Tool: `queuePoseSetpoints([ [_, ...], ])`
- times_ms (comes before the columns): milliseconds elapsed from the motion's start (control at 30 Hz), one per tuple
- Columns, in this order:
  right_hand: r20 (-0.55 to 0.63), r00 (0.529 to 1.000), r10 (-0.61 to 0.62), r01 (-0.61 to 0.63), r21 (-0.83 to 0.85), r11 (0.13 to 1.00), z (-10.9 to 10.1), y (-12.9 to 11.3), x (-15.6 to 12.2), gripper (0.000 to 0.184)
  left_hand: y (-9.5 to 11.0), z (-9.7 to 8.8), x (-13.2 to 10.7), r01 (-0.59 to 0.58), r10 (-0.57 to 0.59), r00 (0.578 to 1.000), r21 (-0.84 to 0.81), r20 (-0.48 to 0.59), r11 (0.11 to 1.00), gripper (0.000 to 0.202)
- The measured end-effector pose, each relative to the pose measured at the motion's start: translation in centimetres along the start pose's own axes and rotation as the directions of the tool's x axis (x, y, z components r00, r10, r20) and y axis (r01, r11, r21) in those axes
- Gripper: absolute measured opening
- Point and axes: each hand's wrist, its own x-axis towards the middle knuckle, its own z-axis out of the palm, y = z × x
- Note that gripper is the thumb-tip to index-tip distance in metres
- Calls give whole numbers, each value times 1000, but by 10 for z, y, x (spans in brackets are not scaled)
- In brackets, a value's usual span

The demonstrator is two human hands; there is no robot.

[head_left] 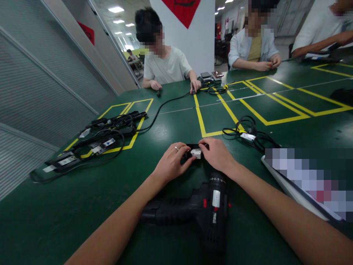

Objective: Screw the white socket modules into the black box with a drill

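Note:
Between my two hands is a small dark block with a white label [196,153], just above or on the green table; its kind I cannot make out. My left hand [173,159] grips its left side with thumb and fingers, a ring on one finger. At its right end, my right hand [216,152] pinches the upper edge with the fingers closed together. Below the hands lies a black cordless drill [213,217] on its side, its numbered collar under my right wrist and its handle pointing left.
Black power strips and cables [107,136] lie at the left, with a cord running to a person [168,62] across the table. A coiled cable [248,134] and a pixelated flat device [309,184] are at the right. Yellow tape [204,127] marks the green table [118,206]. Two other people sit farther right.

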Motion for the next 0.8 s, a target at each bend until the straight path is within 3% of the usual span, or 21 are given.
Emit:
queuePoseSetpoints([
  [333,-8,1000,-18,18,15,1000,0,0,-1,21,10,0,1,123,-123,992,-11,-36,992,24],
  [800,15,1000,-16,16,-39,999,-1,-5,-3,17,3,12,-2,221,-220,969,3,-110,975,24],
])
